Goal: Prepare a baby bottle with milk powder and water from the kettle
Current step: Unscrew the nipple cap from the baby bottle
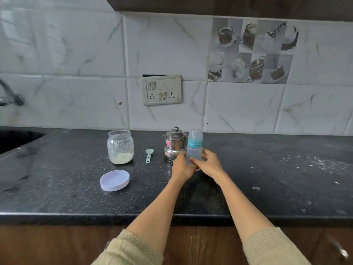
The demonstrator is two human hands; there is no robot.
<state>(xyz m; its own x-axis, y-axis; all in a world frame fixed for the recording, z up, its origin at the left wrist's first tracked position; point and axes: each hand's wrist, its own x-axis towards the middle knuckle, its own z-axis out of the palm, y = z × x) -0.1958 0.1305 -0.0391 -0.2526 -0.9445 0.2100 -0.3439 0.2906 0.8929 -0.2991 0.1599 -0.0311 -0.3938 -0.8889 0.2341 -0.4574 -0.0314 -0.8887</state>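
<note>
Both sleeves reach over the counter, where left hand and right hand curl around the upright baby bottle's lower body just beside the kettle; light, smooth plastic, probably slippery, best gripped mid-body.

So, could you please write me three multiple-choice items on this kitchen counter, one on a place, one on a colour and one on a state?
1. Where does the scoop lie?
A. between jar and kettle
B. inside the jar
C. on the lid

2. What colour is the bottle collar?
A. red
B. turquoise
C. black

3. How is the jar?
A. sealed
B. tipped over
C. open, with its lid on the counter

Answers: 1 A, the scoop rests on the counter between them; 2 B, a turquoise ring sits under the clear cap; 3 C, the jar mouth is bare and the lid lies in front of it.
</note>
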